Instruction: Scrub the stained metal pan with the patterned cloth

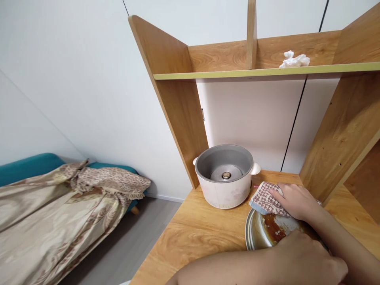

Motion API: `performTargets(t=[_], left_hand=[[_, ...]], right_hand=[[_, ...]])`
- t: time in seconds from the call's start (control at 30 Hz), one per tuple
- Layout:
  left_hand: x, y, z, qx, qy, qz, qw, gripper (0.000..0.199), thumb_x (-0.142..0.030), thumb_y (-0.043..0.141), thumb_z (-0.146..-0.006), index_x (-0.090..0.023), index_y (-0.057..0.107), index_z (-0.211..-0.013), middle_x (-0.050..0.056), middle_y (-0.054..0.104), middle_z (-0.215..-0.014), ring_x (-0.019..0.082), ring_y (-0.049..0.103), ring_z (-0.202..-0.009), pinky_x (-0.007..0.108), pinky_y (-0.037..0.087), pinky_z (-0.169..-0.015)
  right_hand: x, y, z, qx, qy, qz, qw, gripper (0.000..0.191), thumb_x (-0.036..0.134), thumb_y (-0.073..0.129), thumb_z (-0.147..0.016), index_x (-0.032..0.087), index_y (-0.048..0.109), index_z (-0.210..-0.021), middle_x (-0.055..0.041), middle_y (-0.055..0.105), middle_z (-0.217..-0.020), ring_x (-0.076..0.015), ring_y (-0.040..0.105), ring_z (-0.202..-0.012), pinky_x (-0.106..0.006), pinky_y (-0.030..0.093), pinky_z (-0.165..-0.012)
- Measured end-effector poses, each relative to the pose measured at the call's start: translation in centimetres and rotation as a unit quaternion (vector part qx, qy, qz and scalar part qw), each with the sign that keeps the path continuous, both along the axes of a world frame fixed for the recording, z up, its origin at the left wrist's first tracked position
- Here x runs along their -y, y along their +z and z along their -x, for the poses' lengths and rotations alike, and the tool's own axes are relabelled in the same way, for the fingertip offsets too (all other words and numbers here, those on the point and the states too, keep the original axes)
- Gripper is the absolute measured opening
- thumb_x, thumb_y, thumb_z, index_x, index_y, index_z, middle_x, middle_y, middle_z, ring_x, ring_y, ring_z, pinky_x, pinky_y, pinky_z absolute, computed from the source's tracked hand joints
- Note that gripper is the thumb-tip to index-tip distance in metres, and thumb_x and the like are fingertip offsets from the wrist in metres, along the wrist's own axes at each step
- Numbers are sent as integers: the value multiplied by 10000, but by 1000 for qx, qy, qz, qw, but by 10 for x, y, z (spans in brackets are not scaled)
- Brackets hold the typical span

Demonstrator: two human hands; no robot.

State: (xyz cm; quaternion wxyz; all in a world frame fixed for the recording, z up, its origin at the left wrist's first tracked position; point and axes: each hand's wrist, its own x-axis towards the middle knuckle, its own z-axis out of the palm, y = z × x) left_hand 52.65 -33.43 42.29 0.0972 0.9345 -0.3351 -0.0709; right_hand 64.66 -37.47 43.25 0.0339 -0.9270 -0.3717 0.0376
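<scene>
A round metal piece [258,233] with ridged edges and brown stains lies on the wooden desk at the lower right. Over its far edge is a brown-and-white patterned cloth [268,197] with a blue border, held under my right hand [293,200]. My left hand [310,255] reaches across from the lower left and is curled closed at the near side of the stained metal; its fingertips and what they grip are hidden. Left of the cloth stands a white cooker body [225,192], open at the top, with a grey interior.
A wooden shelf [252,74] spans above the desk [190,233], with crumpled white tissue [294,60] on it. Its side panel [178,114] rises left of the cooker. Further left are a teal sofa [35,164] with a patterned cover and the grey floor [142,225].
</scene>
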Motion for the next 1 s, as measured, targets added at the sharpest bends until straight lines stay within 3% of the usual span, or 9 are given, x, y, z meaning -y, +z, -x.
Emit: performTargets(t=[0.33,0.57,0.73,1.0], left_hand=[[1,-5,-1,-5,3,2,1000,642,-639,231,-1091,-162,660,-1061,101,738,-951,256,712,-865,355,382,-597],[1,-14,-2,28,-5,15,999,537,-584,351,-1081,-163,679,-1018,81,712,-808,242,679,-723,365,360,-547],[0,-9,0,47,3,22,999,469,-538,412,-1082,-163,675,-984,86,720,-822,229,684,-738,349,348,-544],[1,-5,1,18,4,15,1000,539,-581,343,-1092,-159,667,-1005,85,733,-875,222,689,-757,342,356,-572]], right_hand=[[1,-1,-1,7,-5,1,1000,721,656,210,-1061,160,732,-1098,-225,772,-1073,-389,731,-1008,-429,449,-783],[1,2,0,-32,0,-7,999,672,607,222,-1068,161,725,-1092,-209,777,-1052,-365,725,-1029,-410,446,-799],[1,1,-1,-18,4,-1,1000,695,626,200,-1068,161,717,-1086,-217,773,-1064,-378,728,-1023,-417,445,-794],[0,1,0,13,-14,7,1000,580,548,279,-1075,157,706,-1098,-212,761,-1105,-386,717,-1045,-424,443,-799]])
